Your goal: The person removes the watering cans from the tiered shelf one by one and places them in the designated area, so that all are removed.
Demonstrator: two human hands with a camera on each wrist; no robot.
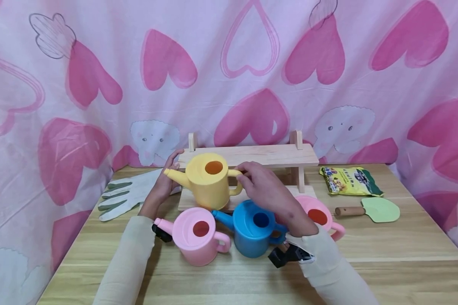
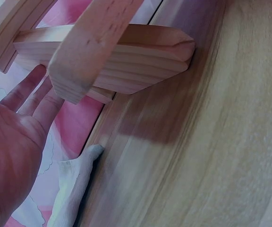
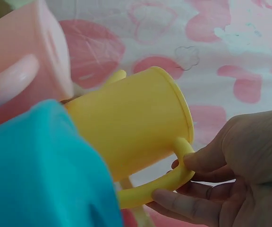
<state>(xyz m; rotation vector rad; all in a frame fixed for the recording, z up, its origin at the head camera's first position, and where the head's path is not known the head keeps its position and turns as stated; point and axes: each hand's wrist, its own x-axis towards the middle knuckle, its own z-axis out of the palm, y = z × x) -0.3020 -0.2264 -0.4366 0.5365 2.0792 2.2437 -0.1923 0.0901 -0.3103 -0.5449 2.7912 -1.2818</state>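
My right hand pinches the handle of a yellow watering can between thumb and fingers. The can is upright in front of a two-tier wooden shelf, its spout to the left; whether its base touches the lower board I cannot tell. At the shelf's left end is my left hand; in the left wrist view its fingers stretch out against the wood. Nearer me stand a pink watering can and a blue watering can. Another pink watering can is partly hidden behind my right forearm.
A pale work glove lies left of the shelf. To the right are a yellow-and-green packet and a trowel with a green blade and wooden handle. A pink heart-patterned curtain hangs behind the wooden table.
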